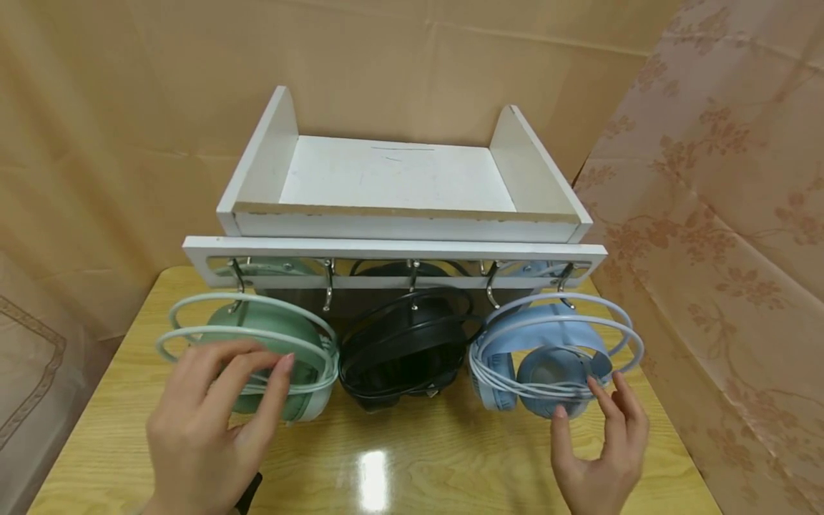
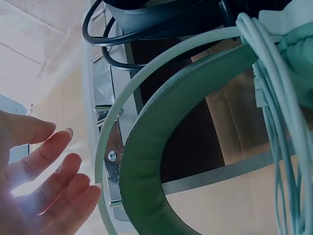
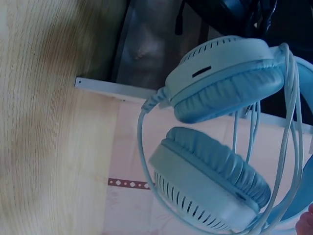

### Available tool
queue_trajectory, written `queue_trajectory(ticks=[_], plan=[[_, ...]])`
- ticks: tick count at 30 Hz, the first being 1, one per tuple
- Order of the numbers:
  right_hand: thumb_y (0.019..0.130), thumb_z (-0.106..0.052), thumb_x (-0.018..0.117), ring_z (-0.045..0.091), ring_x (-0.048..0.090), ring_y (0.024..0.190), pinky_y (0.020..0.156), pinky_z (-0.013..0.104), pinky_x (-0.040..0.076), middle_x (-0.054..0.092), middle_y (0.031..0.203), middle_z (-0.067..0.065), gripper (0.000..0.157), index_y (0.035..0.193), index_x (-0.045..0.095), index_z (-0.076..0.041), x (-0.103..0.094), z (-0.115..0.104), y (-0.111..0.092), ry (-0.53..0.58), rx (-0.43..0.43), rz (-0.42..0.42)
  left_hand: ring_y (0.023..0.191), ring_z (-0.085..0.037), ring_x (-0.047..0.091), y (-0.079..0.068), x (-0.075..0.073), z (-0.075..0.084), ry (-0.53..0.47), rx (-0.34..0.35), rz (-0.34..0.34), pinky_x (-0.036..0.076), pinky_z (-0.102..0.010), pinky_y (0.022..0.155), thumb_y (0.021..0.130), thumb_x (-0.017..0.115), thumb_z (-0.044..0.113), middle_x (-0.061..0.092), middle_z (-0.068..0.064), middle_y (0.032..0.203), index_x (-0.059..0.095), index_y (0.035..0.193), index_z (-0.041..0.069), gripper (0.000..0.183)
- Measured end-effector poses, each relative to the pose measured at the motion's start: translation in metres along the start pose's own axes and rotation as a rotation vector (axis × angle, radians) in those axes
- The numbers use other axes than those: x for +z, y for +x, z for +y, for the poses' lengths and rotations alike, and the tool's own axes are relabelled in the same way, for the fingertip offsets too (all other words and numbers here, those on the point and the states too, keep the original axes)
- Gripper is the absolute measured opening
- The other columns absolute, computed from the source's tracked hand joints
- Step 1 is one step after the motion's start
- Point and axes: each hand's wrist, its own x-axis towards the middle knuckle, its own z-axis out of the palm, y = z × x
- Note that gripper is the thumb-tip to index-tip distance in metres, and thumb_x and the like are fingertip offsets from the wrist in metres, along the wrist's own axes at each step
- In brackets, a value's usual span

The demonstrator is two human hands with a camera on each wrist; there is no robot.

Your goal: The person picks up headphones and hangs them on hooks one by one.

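Three pairs of headphones hang from the hook rail in the head view: green headphones (image 1: 283,315) at left, black headphones (image 1: 399,350) in the middle, blue headphones (image 1: 566,335) at right. In front of the green pair is my left hand (image 1: 206,422), its fingers loosely bent; the left wrist view has this hand (image 2: 49,181) holding nothing beside the green headband (image 2: 139,186). My right hand (image 1: 601,450) has thumb and fingers spread just below the blue pair; whether the fingertips touch it I cannot tell. Cable is bundled round the blue earcups (image 3: 210,181).
A white shelf (image 1: 399,172) with raised sides stands behind the hook rail (image 1: 386,247). Metal hooks (image 1: 330,286) stick out along the rail. Underneath is a wooden table (image 1: 438,458). Fabric curtains (image 1: 727,236) surround the back and sides.
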Motion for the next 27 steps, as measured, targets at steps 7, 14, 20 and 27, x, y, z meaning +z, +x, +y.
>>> queue_trajectory(ticks=[7,14,20,27], plan=[[0.078,-0.018,0.070,0.009,0.051,0.113,0.096,0.011,0.039,0.060,0.110,0.024,0.031,0.100,0.069,0.004,-0.002,0.008,-0.009,0.007,-0.038,-0.103,0.067,-0.021,0.053,-0.005,-0.002,0.012,0.070,-0.021,-0.176,0.042,-0.027,0.057,0.090,0.058,0.035,0.061,-0.005,0.075,0.067,0.070,0.008,0.035],[0.080,-0.020,0.068,0.011,0.054,0.103,0.092,0.010,0.039,0.064,0.100,0.020,0.027,0.094,0.070,0.004,0.003,-0.002,-0.010,0.077,-0.131,-0.216,0.069,-0.014,0.054,-0.013,0.003,0.024,0.128,-0.041,-0.349,0.047,-0.025,0.052,0.095,0.045,0.046,0.060,0.002,0.077,0.066,0.072,0.014,0.045],[0.085,-0.023,0.064,0.017,0.054,0.098,0.091,0.011,0.039,0.064,0.099,0.019,0.030,0.093,0.069,0.005,0.008,-0.019,-0.007,0.125,-0.194,-0.266,0.071,-0.010,0.054,-0.026,0.011,0.028,0.118,0.001,-0.449,0.049,-0.021,0.053,0.095,0.041,0.050,0.059,0.006,0.080,0.066,0.076,0.018,0.044],[0.087,-0.029,0.061,0.022,0.055,0.104,0.099,0.015,0.037,0.064,0.104,0.018,0.036,0.098,0.069,0.004,0.010,-0.020,-0.010,0.126,-0.238,-0.343,0.078,-0.012,0.056,-0.037,0.018,0.033,0.072,0.041,-0.460,0.051,-0.024,0.065,0.099,0.037,0.038,0.062,0.005,0.087,0.068,0.085,0.016,0.040]])
